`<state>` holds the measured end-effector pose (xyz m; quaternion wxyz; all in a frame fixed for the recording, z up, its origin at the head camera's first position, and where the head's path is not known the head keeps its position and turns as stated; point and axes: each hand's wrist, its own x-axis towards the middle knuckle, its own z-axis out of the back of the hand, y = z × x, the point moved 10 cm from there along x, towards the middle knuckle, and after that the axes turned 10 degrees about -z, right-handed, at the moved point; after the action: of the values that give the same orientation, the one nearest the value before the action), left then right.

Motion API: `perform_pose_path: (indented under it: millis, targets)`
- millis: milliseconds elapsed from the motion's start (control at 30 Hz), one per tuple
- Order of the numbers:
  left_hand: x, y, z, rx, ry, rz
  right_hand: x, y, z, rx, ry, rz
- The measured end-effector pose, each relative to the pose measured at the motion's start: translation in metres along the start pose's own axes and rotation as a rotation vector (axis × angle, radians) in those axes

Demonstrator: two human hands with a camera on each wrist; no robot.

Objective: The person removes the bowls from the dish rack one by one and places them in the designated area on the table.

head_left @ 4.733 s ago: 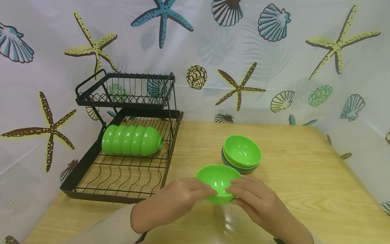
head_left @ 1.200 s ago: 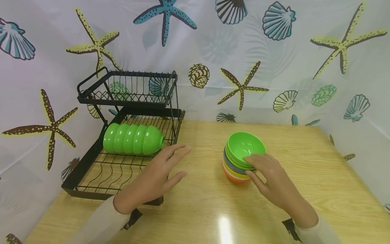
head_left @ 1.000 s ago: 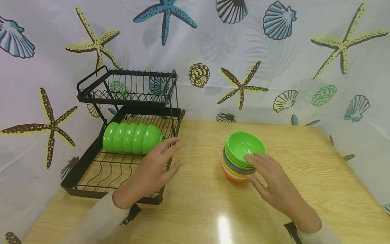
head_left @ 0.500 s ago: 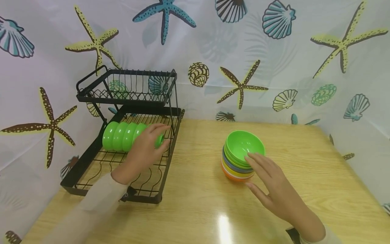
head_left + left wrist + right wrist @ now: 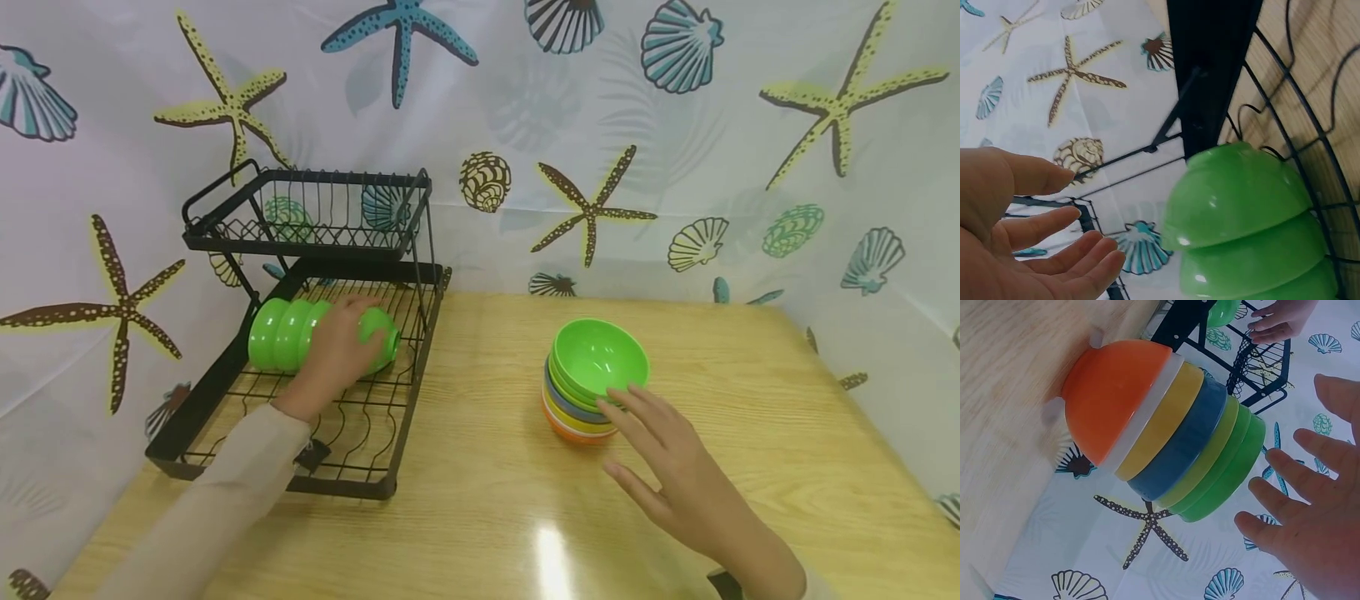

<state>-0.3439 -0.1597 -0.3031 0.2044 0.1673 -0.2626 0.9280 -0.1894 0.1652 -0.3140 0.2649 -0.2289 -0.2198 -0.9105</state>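
Left grip (image 5: pixel 337 350) and right grip (image 5: pixel 675 475) are spread, empty: the nine-o'clock reach seemingly calls next for pinching a plastic-looking green round bowl (image 5: pixel 1238 200).

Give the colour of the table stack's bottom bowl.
Orange; the bottom bowl shows best in the right wrist view.

Kitchen-like tabletop (image 5: pixel 465 500), dish rack (image 5: pixel 300 248), stacked bowls (image 5: pixel 588 375)

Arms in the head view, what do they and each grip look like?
The left grip and right grip are bare, no gloves or rings showing. The left sleeve is plain cream, with a small black piece at its cuff. On the right, another black piece and a sliver of pale sleeve show.
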Motion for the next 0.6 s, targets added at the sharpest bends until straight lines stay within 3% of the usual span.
perform_pose_path:
  millis: [167,600]
  targets:
    - [-0.001,0.021,-0.001,0.004,-0.006,0.054,-0.001,0.000,0.002,-0.007,-0.003,0.004]
    - [-0.004,0.043,-0.010,-0.037,0.047,0.126,-0.002,-0.002,0.002,-0.007,0.026,-0.014]
